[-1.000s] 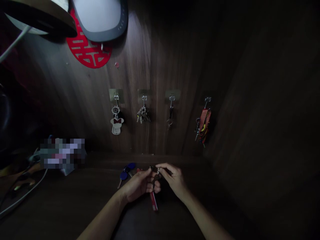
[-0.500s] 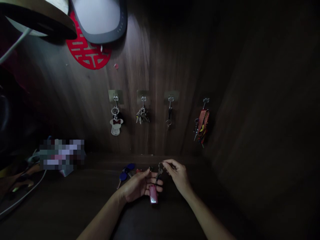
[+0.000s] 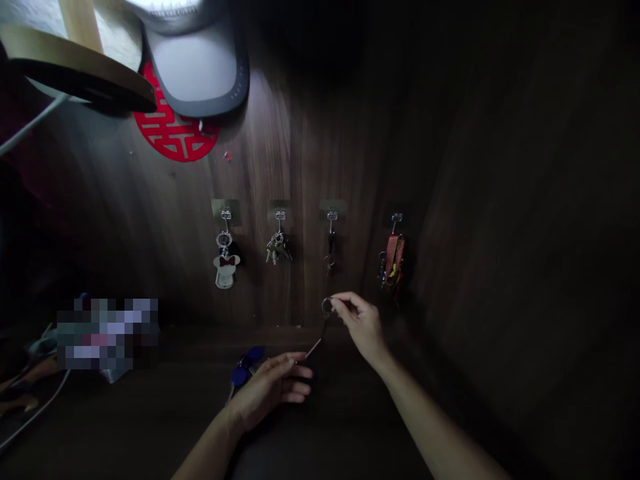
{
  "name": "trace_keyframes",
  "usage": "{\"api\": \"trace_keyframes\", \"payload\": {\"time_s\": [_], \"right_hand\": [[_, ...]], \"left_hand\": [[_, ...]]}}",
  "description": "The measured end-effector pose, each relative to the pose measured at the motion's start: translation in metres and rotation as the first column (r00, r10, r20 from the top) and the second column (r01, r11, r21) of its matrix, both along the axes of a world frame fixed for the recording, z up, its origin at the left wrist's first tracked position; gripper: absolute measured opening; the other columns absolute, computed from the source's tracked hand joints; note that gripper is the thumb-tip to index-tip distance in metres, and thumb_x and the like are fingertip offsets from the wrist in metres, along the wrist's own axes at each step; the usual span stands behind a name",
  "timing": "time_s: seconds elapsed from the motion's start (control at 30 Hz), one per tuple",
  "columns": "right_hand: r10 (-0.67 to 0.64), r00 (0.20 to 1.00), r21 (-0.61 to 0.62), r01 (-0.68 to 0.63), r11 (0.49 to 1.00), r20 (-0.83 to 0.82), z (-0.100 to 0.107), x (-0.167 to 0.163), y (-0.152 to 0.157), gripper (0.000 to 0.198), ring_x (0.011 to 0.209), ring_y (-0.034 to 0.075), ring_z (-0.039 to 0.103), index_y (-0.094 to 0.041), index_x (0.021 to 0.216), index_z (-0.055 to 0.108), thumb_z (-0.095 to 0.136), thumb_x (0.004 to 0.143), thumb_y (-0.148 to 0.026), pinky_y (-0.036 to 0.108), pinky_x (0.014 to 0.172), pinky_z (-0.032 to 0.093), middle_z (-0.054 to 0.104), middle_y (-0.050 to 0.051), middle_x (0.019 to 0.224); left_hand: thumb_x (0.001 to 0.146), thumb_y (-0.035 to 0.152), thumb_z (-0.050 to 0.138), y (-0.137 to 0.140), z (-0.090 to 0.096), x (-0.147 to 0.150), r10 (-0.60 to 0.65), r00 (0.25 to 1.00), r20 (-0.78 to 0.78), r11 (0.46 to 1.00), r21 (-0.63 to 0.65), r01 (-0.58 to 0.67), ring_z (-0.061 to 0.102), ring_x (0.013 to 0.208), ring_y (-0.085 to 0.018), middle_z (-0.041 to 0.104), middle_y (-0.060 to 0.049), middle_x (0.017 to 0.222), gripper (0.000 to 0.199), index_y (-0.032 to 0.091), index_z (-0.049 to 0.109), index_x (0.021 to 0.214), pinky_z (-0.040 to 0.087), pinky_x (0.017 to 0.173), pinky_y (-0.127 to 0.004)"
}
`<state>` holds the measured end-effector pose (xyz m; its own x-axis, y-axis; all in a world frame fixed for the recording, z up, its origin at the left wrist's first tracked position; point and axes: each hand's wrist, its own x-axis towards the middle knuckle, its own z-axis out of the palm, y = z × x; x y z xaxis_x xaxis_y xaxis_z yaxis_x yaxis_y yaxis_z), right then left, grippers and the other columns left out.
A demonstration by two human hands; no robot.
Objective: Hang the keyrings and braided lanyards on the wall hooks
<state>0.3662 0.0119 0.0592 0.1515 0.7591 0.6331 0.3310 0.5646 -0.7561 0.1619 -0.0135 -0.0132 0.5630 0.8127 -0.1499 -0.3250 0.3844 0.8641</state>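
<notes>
My right hand (image 3: 361, 325) pinches a metal key ring (image 3: 327, 306) between thumb and forefinger. A key (image 3: 313, 348) slants down and left from the ring to the fingers of my left hand (image 3: 277, 383). The thumb and forefinger of my left hand close on its lower end, while the other fingers stretch out to the right. The pink fob is out of sight. Left of that hand, keys with blue heads (image 3: 240, 375) lie on the dark wooden surface (image 3: 360, 427), partly covered by the hand.
Several hooks on the wooden panel carry a mouse-shaped keychain (image 3: 227, 270), a bunch of keys (image 3: 279, 248), a small dark keyring (image 3: 329, 250) and an orange strap with keys (image 3: 394, 260). A grey cap (image 3: 195, 67) hangs above a red round ornament (image 3: 183, 143). A white cable (image 3: 45, 417) runs lower left.
My right hand has raised the key ring toward the panel. My left hand has shifted left, and the pink fob has gone from view. The camera view has tilted up slightly.
</notes>
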Motion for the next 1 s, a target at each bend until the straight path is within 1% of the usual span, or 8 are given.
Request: {"api": "trace_keyframes", "payload": {"time_s": [0.23, 0.37, 0.47, 0.53, 0.63, 0.77, 0.9, 1.0], "right_hand": [[-0.085, 0.996, 0.172, 0.088, 0.981, -0.026, 0.052, 0.009, 0.031, 0.020, 0.057, 0.012, 0.055, -0.017, 0.074, 0.064, 0.058, 0.077, -0.035, 0.023, 0.055, 0.043, 0.061, -0.001, 0.062], [-0.130, 0.991, 0.258, 0.136, 0.957, -0.042, 0.077, 0.014, 0.050, 0.019, 0.057, 0.013, 0.055, -0.016, 0.074, 0.064, 0.058, 0.077, -0.034, 0.023, 0.054, 0.043, 0.061, -0.001, 0.061], [-0.132, 0.989, 0.286, 0.145, 0.947, -0.063, 0.091, 0.015, 0.063, 0.020, 0.057, 0.013, 0.056, -0.016, 0.075, 0.064, 0.058, 0.076, -0.035, 0.024, 0.054, 0.044, 0.060, -0.001, 0.061], [-0.129, 0.989, 0.289, 0.143, 0.947, -0.065, 0.095, 0.014, 0.070, 0.020, 0.057, 0.014, 0.056, -0.016, 0.075, 0.064, 0.058, 0.076, -0.035, 0.024, 0.053, 0.045, 0.060, -0.001, 0.060], [-0.138, 0.989, 0.281, 0.145, 0.949, -0.043, 0.097, 0.013, 0.078, 0.021, 0.056, 0.014, 0.056, -0.016, 0.073, 0.064, 0.057, 0.076, -0.036, 0.024, 0.053, 0.045, 0.060, -0.001, 0.059], [-0.186, 0.982, 0.260, 0.182, 0.948, -0.009, 0.092, 0.012, 0.087, 0.021, 0.057, 0.014, 0.056, -0.017, 0.072, 0.064, 0.056, 0.076, -0.036, 0.025, 0.054, 0.045, 0.060, 0.000, 0.060], [-0.231, 0.973, 0.244, 0.220, 0.944, 0.017, 0.088, 0.013, 0.091, 0.022, 0.058, 0.015, 0.057, -0.017, 0.073, 0.065, 0.055, 0.076, -0.036, 0.025, 0.055, 0.045, 0.063, 0.001, 0.063], [-0.231, 0.973, 0.242, 0.219, 0.945, 0.019, 0.084, 0.013, 0.089, 0.023, 0.058, 0.015, 0.058, -0.017, 0.076, 0.066, 0.055, 0.076, -0.036, 0.026, 0.056, 0.046, 0.065, 0.001, 0.065]], "left_hand": [[0.076, 0.032, 0.066, 0.007, -0.008, 0.003, 0.161, 0.987, -0.018, 0.986, 0.047, -0.160, 0.063, 0.066, -0.013, 0.065, -0.005, 0.083, 0.030, 0.014, 0.063, 0.099, 0.049, 0.065, -0.026], [0.073, 0.032, 0.069, 0.012, -0.011, 0.003, 0.203, 0.979, 0.017, 0.978, 0.053, -0.203, 0.059, 0.060, -0.009, 0.062, -0.002, 0.078, 0.029, 0.015, 0.064, 0.096, 0.047, 0.061, -0.024], [0.070, 0.034, 0.071, 0.013, -0.010, 0.003, 0.230, 0.973, 0.030, 0.971, 0.052, -0.231, 0.057, 0.058, -0.008, 0.061, -0.001, 0.075, 0.031, 0.016, 0.064, 0.094, 0.046, 0.061, -0.024], [0.069, 0.036, 0.072, 0.013, -0.009, 0.003, 0.247, 0.968, 0.031, 0.967, 0.055, -0.249, 0.056, 0.057, -0.008, 0.060, -0.001, 0.074, 0.034, 0.015, 0.065, 0.094, 0.046, 0.061, -0.024], [0.068, 0.038, 0.072, 0.013, -0.008, 0.002, 0.252, 0.967, 0.030, 0.965, 0.060, -0.254, 0.055, 0.058, -0.008, 0.060, 0.000, 0.074, 0.035, 0.016, 0.065, 0.094, 0.045, 0.062, -0.024], [0.068, 0.038, 0.072, 0.012, -0.008, 0.002, 0.239, 0.971, 0.028, 0.969, 0.063, -0.241, 0.056, 0.059, -0.009, 0.060, 0.000, 0.074, 0.035, 0.016, 0.065, 0.095, 0.045, 0.063, -0.024], [0.068, 0.038, 0.072, 0.012, -0.007, 0.001, 0.253, 0.967, 0.028, 0.965, 0.060, -0.254, 0.056, 0.058, -0.009, 0.061, -0.001, 0.074, 0.034, 0.016, 0.064, 0.094, 0.045, 0.063, -0.024], [0.068, 0.037, 0.072, 0.012, -0.006, 0.001, 0.256, 0.966, 0.031, 0.964, 0.062, -0.257, 0.055, 0.058, -0.009, 0.060, 0.000, 0.074, 0.034, 0.016, 0.064, 0.093, 0.044, 0.063, -0.024]]}}
